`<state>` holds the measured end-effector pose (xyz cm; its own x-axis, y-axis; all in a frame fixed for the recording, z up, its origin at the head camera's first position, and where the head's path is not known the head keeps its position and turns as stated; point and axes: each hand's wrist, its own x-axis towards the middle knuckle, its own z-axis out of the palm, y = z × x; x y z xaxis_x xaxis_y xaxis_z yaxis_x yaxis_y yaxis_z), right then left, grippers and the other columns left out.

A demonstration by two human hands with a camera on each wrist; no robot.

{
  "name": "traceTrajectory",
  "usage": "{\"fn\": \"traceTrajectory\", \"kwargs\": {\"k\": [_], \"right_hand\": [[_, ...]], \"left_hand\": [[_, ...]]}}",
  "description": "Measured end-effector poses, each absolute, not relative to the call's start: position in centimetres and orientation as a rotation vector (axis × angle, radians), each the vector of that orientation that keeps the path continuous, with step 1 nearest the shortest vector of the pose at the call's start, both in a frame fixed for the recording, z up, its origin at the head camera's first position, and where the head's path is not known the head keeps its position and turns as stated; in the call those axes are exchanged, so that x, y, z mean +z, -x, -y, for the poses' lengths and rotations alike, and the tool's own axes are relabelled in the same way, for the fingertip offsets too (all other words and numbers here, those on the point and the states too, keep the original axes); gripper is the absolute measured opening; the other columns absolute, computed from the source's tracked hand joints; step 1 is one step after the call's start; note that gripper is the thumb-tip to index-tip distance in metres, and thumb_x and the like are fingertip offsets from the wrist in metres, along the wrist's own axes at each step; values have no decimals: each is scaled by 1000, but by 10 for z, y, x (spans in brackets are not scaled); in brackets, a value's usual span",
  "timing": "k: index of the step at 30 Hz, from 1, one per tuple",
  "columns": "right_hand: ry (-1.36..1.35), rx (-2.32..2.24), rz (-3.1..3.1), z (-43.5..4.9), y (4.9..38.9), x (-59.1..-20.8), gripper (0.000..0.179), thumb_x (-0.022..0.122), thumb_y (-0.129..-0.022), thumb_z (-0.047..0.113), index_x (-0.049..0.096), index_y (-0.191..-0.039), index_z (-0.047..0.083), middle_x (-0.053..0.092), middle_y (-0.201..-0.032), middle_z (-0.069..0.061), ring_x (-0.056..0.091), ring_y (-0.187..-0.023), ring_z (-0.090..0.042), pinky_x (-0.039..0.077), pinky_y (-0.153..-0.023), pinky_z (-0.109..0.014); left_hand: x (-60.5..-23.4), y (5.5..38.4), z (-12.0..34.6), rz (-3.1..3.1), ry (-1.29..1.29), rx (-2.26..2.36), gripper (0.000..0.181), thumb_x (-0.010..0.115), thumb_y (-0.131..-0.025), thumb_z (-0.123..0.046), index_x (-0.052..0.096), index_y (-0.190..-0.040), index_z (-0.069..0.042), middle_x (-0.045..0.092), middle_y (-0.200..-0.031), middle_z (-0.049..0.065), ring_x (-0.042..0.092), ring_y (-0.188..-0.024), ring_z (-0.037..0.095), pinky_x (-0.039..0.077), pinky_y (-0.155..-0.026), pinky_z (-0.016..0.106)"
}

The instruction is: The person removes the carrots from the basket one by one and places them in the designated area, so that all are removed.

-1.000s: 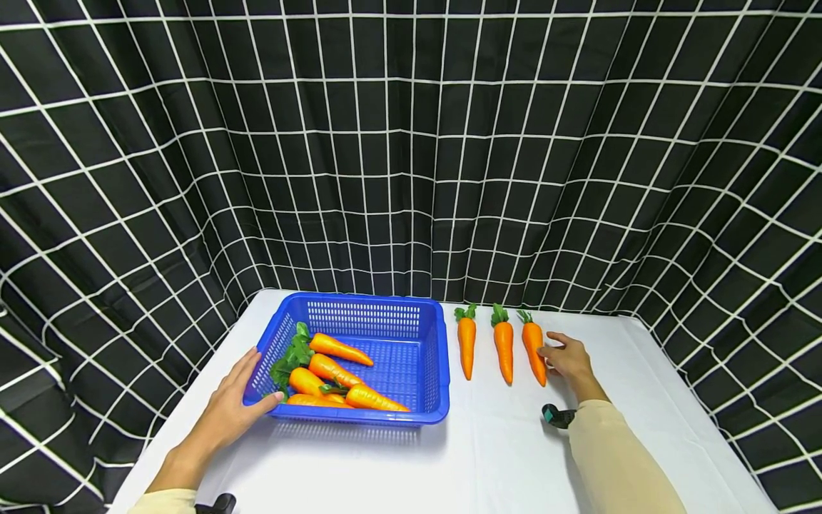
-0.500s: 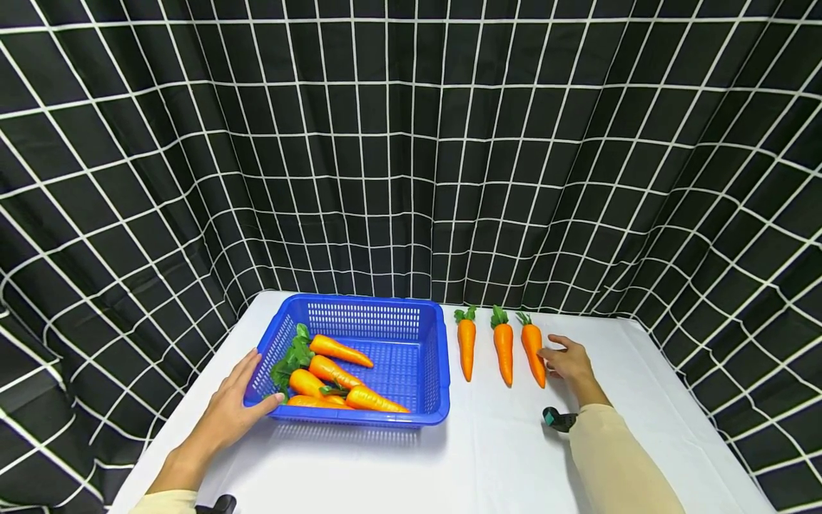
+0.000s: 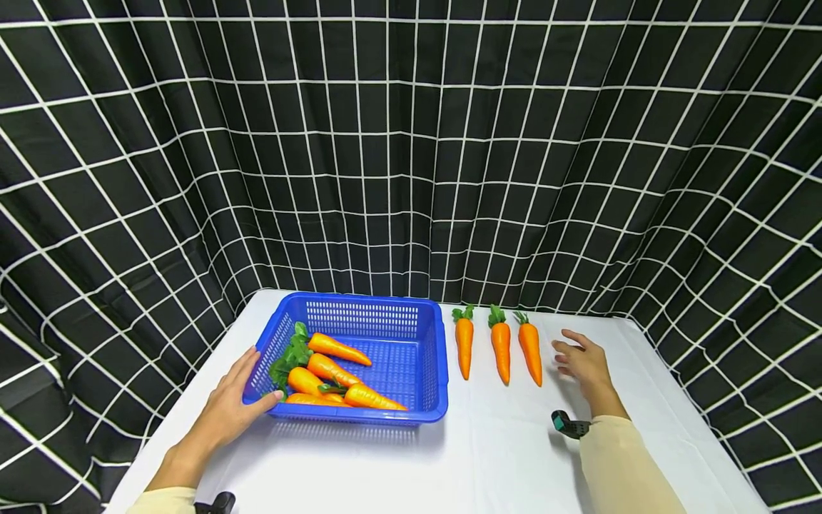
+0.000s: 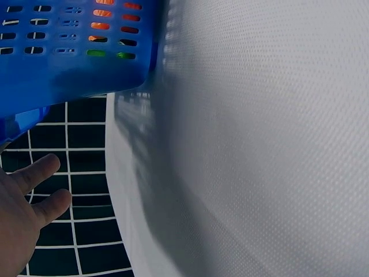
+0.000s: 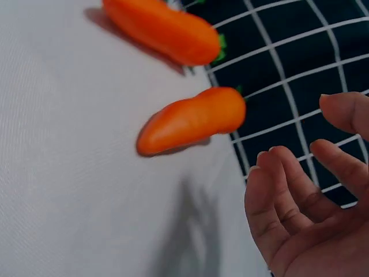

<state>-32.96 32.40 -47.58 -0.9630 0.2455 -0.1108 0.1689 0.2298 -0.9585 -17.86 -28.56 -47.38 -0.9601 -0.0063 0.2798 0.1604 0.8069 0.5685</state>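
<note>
Three orange carrots lie in a row on the white tablecloth in the head view: a left one, a middle one and a right one, green tops toward the back. My right hand hovers just right of the right carrot, holding nothing. In the right wrist view its fingers are relaxed and apart from the nearest carrot. My left hand rests at the left rim of a blue basket, thumb by the front corner. Its lower fingers stretch out below the basket in the left wrist view.
Inside the basket lie several more carrots, their leafy greens bunched at its left side. A black curtain with a white grid surrounds the back and sides of the table.
My right hand has moved off the right carrot, a little to the right, and its fingers have spread. The three carrots stay in their row. My left hand has stayed at the basket.
</note>
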Motion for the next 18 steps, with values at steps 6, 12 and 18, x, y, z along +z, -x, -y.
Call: {"fn": "traceTrajectory", "kwargs": {"k": [6, 12, 18], "right_hand": [[374, 2016, 2265, -323, 317, -462, 60, 69, -90, 20, 44, -142, 3, 64, -92, 4, 67, -79, -15, 56, -70, -32], [332, 2129, 2154, -317, 303, -447, 57, 69, -91, 21, 47, -140, 6, 67, -92, 3, 66, -78, -12, 56, -68, -29], [251, 2180, 2049, -305, 290, -424, 49, 71, -90, 21, 54, -135, 11, 68, -90, 2, 66, -78, -14, 57, -68, -30]], "left_hand": [[-471, 178, 285, 2728, 117, -899, 89, 69, -84, -48, 30, -149, 0, 22, -155, 17, 28, -130, 53, 23, -93, 74], [-470, 177, 284, 2737, 113, -901, 89, 69, -85, -48, 30, -149, 1, 22, -155, 18, 28, -131, 53, 22, -94, 75], [-471, 178, 284, 2743, 106, -900, 89, 68, -85, -47, 30, -149, 1, 21, -155, 18, 28, -130, 54, 21, -93, 75]]}}
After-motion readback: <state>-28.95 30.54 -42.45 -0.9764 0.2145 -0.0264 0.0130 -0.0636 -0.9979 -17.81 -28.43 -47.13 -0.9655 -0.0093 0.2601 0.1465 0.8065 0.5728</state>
